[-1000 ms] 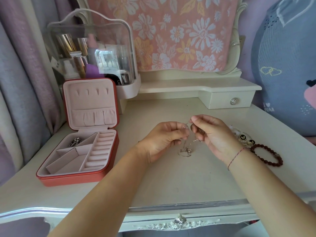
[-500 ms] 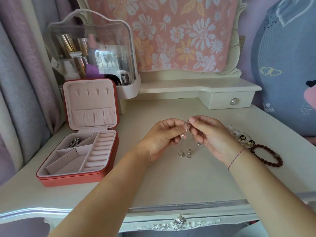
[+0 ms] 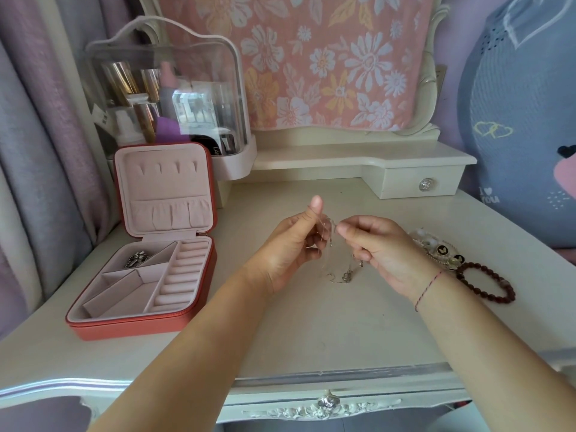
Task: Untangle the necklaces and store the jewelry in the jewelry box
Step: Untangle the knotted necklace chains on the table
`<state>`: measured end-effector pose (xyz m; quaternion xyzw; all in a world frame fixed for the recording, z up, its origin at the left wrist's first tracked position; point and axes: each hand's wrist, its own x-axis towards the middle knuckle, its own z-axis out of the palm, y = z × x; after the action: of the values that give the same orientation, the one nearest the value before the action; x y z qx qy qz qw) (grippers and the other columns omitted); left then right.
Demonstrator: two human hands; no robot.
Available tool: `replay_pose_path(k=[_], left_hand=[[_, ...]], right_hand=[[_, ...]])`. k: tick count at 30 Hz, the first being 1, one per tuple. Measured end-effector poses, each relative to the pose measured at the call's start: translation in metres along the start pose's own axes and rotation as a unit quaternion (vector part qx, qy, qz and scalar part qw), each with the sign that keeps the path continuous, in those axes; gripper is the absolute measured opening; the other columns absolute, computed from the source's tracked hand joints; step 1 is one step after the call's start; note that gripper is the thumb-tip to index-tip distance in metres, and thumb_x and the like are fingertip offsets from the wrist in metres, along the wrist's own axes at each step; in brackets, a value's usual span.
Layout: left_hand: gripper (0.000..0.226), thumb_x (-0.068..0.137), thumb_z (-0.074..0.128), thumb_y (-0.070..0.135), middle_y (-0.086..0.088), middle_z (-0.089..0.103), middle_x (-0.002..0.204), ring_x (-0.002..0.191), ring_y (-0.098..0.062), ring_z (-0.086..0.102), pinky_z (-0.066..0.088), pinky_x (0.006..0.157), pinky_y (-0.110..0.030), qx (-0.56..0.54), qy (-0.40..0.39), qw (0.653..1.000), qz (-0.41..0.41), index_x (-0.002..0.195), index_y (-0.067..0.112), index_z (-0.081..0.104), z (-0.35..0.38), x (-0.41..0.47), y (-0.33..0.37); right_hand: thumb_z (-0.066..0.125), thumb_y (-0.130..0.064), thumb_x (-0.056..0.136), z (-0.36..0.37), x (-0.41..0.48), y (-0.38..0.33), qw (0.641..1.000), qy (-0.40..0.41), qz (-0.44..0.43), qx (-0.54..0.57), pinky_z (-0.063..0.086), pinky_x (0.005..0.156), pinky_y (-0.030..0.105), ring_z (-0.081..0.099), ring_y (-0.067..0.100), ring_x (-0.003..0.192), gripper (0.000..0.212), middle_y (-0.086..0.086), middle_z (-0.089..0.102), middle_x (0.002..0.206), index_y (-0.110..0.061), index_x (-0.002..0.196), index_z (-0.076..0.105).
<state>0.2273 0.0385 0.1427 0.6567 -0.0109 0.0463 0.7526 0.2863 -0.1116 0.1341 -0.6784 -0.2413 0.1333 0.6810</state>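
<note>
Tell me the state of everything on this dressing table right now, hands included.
Jewelry box: open, lid standing upright.
Silver jewelry: lying in the box's back left compartment.
Necklaces: hanging between both hands, low end resting on the table.
Left hand: pinching the chain, thumb raised.
Right hand: pinching the chain.
Small drawer: shut.
Bead bracelet: lying flat on the table.

Soft, even light fills the scene, and shadows on the desk (image 3: 343, 338) are faint. Reflections glare on the clear cosmetics case (image 3: 168, 88); wide-angle distortion bends the edges.
</note>
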Motion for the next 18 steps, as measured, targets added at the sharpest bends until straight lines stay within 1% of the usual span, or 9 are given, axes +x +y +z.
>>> replay_pose_path(k=[2,4,5,7,10,14,18], left_hand=[[0.051,0.077,0.046,0.07,0.003,0.053,0.07,0.063,-0.01,0.046,0.037,0.062,-0.022,-0.024,0.022,0.999,0.003,0.072,0.02,0.056,-0.002,0.001,0.002],[0.058,0.076,0.044,0.078,0.004,0.052,0.072,0.065,-0.01,0.047,0.036,0.065,-0.025,-0.063,0.053,0.997,0.001,0.075,0.021,0.054,-0.005,0.001,0.005],[0.059,0.075,0.043,0.08,0.005,0.052,0.071,0.065,-0.01,0.046,0.036,0.066,-0.026,-0.088,0.067,0.994,0.002,0.075,0.021,0.053,-0.007,0.001,0.007],[0.055,0.07,0.042,0.076,0.005,0.05,0.069,0.066,-0.011,0.046,0.036,0.068,-0.027,-0.145,0.089,0.985,0.007,0.073,0.021,0.051,-0.014,0.001,0.012],[0.052,0.076,0.047,0.072,0.003,0.05,0.067,0.064,-0.012,0.049,0.042,0.071,-0.028,-0.225,0.116,0.967,0.02,0.071,0.02,0.051,-0.025,-0.001,0.015],[0.048,0.082,0.051,0.065,0.002,0.054,0.066,0.064,-0.013,0.057,0.049,0.076,-0.028,-0.283,0.118,0.952,0.022,0.07,0.018,0.051,-0.028,-0.002,0.017],[0.046,0.086,0.051,0.06,0.0,0.064,0.072,0.074,-0.015,0.067,0.055,0.086,-0.032,-0.313,0.103,0.944,0.02,0.071,0.016,0.053,-0.027,-0.002,0.016]], right_hand=[[0.059,-0.013,0.092,-0.001,0.002,0.0,0.999,0.029,0.007,0.021,0.026,0.053,0.021,0.028,0.008,0.046,0.016,-0.009,0.037,0.051,-0.013,0.076,0.061],[0.059,-0.016,0.092,-0.003,0.003,0.001,0.997,0.054,0.013,0.045,0.025,0.055,0.023,0.028,0.009,0.046,0.018,-0.008,0.037,0.052,-0.014,0.075,0.058],[0.059,-0.017,0.092,-0.004,0.003,0.001,0.996,0.062,0.015,0.054,0.024,0.055,0.024,0.028,0.01,0.046,0.018,-0.006,0.038,0.053,-0.015,0.075,0.057],[0.059,-0.018,0.092,-0.006,0.004,0.001,0.995,0.073,0.018,0.064,0.023,0.055,0.025,0.027,0.01,0.046,0.018,-0.005,0.037,0.054,-0.014,0.075,0.057],[0.059,-0.017,0.092,-0.006,0.004,0.002,0.995,0.082,0.019,0.056,0.022,0.054,0.024,0.026,0.009,0.043,0.016,-0.005,0.034,0.053,-0.012,0.078,0.057],[0.06,-0.017,0.092,-0.006,0.003,0.001,0.995,0.089,0.021,0.041,0.024,0.052,0.024,0.025,0.008,0.042,0.014,-0.003,0.032,0.054,-0.01,0.08,0.059],[0.062,-0.018,0.091,-0.007,0.002,-0.001,0.994,0.095,0.025,0.05,0.022,0.052,0.025,0.025,0.009,0.041,0.014,-0.004,0.033,0.051,-0.01,0.08,0.061]])
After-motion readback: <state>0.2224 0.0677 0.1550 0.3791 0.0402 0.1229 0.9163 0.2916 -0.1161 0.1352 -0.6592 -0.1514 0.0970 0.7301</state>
